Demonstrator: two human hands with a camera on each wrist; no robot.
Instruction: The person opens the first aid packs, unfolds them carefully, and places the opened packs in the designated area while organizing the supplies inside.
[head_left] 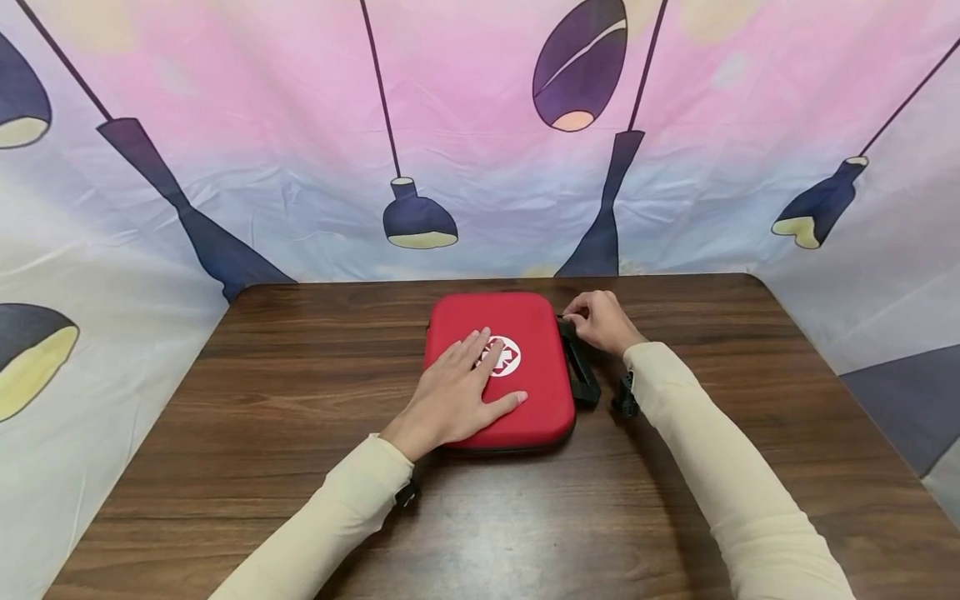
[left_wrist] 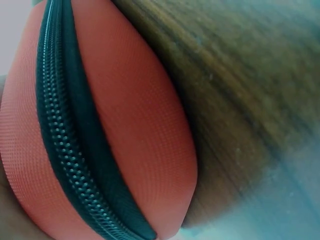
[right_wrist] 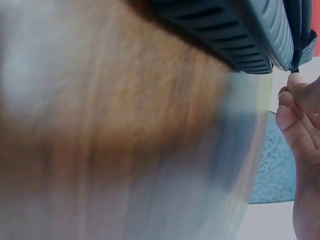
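A red zippered first-aid case (head_left: 498, 312) with a white round emblem (head_left: 512, 357) lies on the wooden table. My left hand (head_left: 453, 396) rests flat on its lid, fingers spread and partly over the emblem. At the case's far right corner, my right hand (head_left: 603, 322) pinches a small black zipper pull (right_wrist: 295, 70) between thumb and finger. A ribbed black carrying handle (head_left: 581, 371) sticks out along the right side, beside that hand. In the left wrist view, the black zipper (left_wrist: 65, 145) runs along the case's side with its teeth joined there.
The dark wooden table (head_left: 315, 375) extends around the case, its far edge close behind. A printed fabric backdrop (head_left: 480, 108) with lamp pictures hangs beyond the table. Black straps (head_left: 625, 396) are on both wrists.
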